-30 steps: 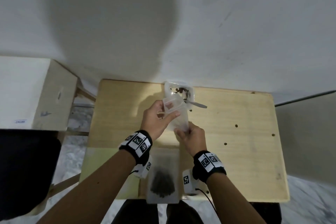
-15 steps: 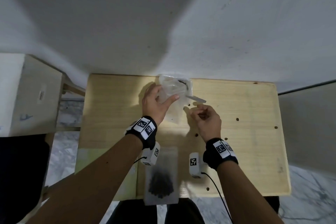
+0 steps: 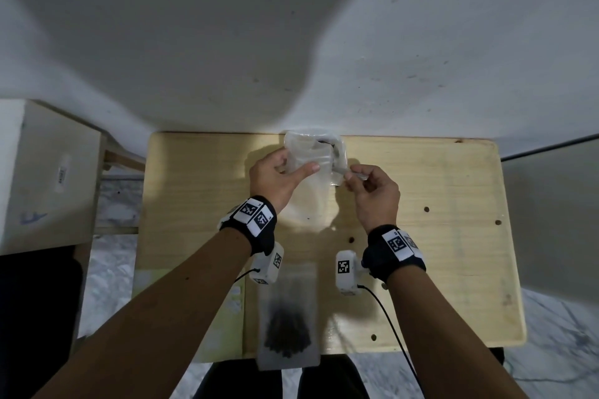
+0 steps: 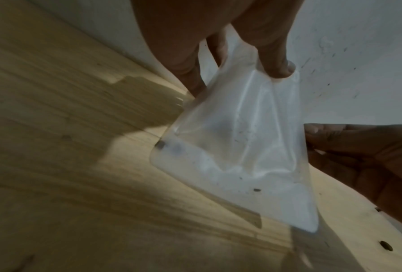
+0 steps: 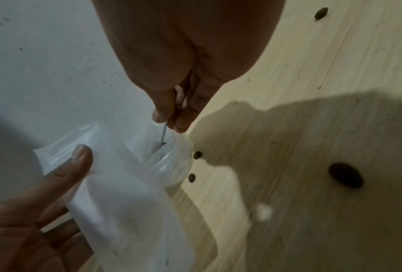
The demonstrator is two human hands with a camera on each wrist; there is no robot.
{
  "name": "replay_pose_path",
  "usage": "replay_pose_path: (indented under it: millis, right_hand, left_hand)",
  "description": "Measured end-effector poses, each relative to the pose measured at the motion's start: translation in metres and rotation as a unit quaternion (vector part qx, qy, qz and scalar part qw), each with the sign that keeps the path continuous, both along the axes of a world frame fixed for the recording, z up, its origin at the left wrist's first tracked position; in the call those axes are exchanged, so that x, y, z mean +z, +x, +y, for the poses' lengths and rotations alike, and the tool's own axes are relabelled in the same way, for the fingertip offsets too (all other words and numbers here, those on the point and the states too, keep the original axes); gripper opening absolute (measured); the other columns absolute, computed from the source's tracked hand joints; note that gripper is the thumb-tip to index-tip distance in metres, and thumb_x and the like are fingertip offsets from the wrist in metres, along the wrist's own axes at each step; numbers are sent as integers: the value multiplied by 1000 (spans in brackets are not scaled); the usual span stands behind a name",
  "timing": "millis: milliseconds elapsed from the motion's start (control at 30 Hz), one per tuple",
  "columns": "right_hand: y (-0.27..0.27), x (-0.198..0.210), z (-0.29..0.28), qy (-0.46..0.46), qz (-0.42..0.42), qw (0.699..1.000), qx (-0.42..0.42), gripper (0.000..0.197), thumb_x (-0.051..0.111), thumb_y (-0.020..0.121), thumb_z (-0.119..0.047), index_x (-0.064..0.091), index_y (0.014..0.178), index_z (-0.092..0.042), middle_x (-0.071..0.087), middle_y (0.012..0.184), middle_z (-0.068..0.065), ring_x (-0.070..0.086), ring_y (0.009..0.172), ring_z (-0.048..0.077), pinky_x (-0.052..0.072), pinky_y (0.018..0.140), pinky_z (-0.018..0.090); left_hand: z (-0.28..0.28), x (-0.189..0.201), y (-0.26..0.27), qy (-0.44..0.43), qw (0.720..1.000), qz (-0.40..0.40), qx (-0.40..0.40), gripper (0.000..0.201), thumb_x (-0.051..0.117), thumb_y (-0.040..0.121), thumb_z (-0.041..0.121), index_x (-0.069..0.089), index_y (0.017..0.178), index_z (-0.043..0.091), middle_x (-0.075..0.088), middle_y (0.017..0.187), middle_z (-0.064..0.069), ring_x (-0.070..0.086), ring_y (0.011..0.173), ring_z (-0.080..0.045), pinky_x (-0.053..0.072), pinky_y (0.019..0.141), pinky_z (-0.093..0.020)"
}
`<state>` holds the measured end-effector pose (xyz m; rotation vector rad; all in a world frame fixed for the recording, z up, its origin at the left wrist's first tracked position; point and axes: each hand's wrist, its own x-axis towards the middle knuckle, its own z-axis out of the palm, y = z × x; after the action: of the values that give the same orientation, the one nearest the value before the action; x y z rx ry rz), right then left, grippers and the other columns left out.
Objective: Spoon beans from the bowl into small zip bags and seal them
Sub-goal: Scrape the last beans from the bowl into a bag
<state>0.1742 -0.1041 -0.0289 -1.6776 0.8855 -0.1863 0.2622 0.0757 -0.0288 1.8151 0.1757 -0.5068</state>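
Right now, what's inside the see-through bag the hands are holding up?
The held bag looks almost empty: only a few dark specks show through it. The left hand pinches its top, while the right hand holds a spoon handle. The spoon's bowl is hidden behind the plastic.

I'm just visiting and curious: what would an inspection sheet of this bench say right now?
Surface: wooden table, pale, with small holes.
Job's things: empty zip bag held up; bowl behind it, largely hidden; spoon handle pinched; filled bag lying at the near edge.
Clutter: stray beans on the wood.
Grippers: left hand holds the empty bag; right hand pinches the spoon.
Cables: black cable from the right wrist camera.
Surroundings: white wall, cabinet at left.
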Motion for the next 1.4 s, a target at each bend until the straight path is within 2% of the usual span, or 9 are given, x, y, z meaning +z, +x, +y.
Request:
replay_pose_path:
  millis: [100, 167, 233, 433, 600, 800, 1133, 1300, 1400]
  right_hand:
    - [2, 0, 0, -8, 2, 1000, -1, 14, 78, 90, -12, 76, 104, -15, 79, 93, 6, 76, 84, 22, 62, 82, 31]
    - [2, -1, -1, -17, 4, 1000, -6, 14, 79, 90, -14, 77, 104, -17, 79, 94, 4, 76, 87, 25, 63, 84, 36]
    - [0, 1, -2, -15, -9, 1000, -23, 17, 80, 89, -13, 76, 105, -18, 79, 97, 5, 76, 90, 26, 62, 86, 36]
    - [2, 18, -9, -55, -61, 993, -86, 8, 77, 92, -12, 77, 99, -16, 77, 88, 8, 76, 84, 24, 63, 84, 34]
    - [6, 21, -17, -136, -82, 983, -96, 6, 72, 94, -15, 74, 95, -20, 76, 85, 3, 74, 83, 19, 62, 84, 34]
    - [11, 21, -9, -171, -97, 978, -74, 3, 72, 95, -13, 74, 95, -15, 71, 78, -6, 68, 74, 9, 57, 77, 20]
    - [-2, 3, -18, -68, 24, 997, 1, 11, 72, 92, -10, 80, 89, -17, 77, 81, 2, 74, 71, 25, 64, 74, 39]
    - [-1, 7, -10, 48, 55, 997, 6, 13, 71, 92, -1, 78, 85, -8, 76, 72, 5, 65, 55, 13, 57, 62, 29]
    - [-2, 7, -6, 131, 52, 990, 10, 7, 70, 93, 2, 76, 90, 5, 75, 72, 14, 62, 55, 18, 55, 60, 30]
  left_hand:
    - [0, -2, 4, -4, 1000, -3, 3, 29, 94, 71, 46, 78, 88, 28, 78, 93, 14, 72, 93, 0, 58, 91, -27]
    - [2, -3, 5, -12, 1000, -5, 5, 39, 94, 69, 47, 81, 101, 29, 79, 102, 14, 73, 100, -4, 60, 92, -29]
    - [4, 0, 3, -14, 1000, -4, 6, 52, 95, 68, 47, 79, 114, 29, 77, 113, 14, 70, 107, -2, 55, 89, -19]
    - [12, 3, -2, -33, 999, -30, -1, 53, 94, 70, 42, 78, 119, 29, 72, 125, 16, 66, 113, 0, 50, 82, -6]
    - [15, 7, -3, -63, 997, -37, -1, 54, 96, 69, 34, 77, 119, 24, 67, 130, 14, 64, 120, -3, 57, 95, -22]
    - [15, 8, -5, -69, 996, -51, -10, 59, 96, 70, 32, 76, 123, 16, 65, 131, 14, 61, 120, 3, 58, 99, -25]
    - [12, 6, 0, -88, 995, -49, -14, 59, 96, 70, 31, 75, 124, 18, 68, 131, 11, 65, 121, -6, 59, 97, -28]
    - [10, 4, -1, -90, 994, -58, -15, 62, 96, 70, 28, 74, 127, 16, 68, 132, 10, 66, 120, -6, 60, 96, -28]
    - [9, 4, 0, -82, 994, -66, -19, 61, 96, 71, 28, 74, 127, 17, 68, 132, 12, 66, 119, -4, 59, 96, -25]
